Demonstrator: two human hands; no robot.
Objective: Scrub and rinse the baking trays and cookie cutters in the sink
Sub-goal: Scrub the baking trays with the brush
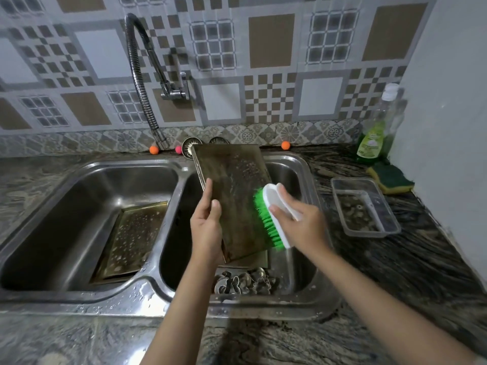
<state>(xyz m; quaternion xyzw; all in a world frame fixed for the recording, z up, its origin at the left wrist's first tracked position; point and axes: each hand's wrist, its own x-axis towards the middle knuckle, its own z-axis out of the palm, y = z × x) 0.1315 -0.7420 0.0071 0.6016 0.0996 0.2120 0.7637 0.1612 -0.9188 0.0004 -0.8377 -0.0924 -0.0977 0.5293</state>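
Note:
My left hand [207, 225] grips the left edge of a dark, greasy baking tray [234, 185], held tilted over the right basin of the steel double sink [181, 177]. My right hand [300, 222] holds a white scrub brush [274, 209], its green bristles pressed on the tray's right side. A second tray [131, 238], wet and soapy, leans in the left basin. Several metal cookie cutters [245, 281] lie in the right basin at the front, below the held tray. Another flat tray edge shows under the held one.
A flexible faucet [139, 83] hangs over the sink divider. On the dark stone counter to the right stand a clear plastic container [365, 206], a green-yellow sponge [391, 177] and a dish soap bottle [374, 135]. Strainers and small coloured balls sit behind the sink.

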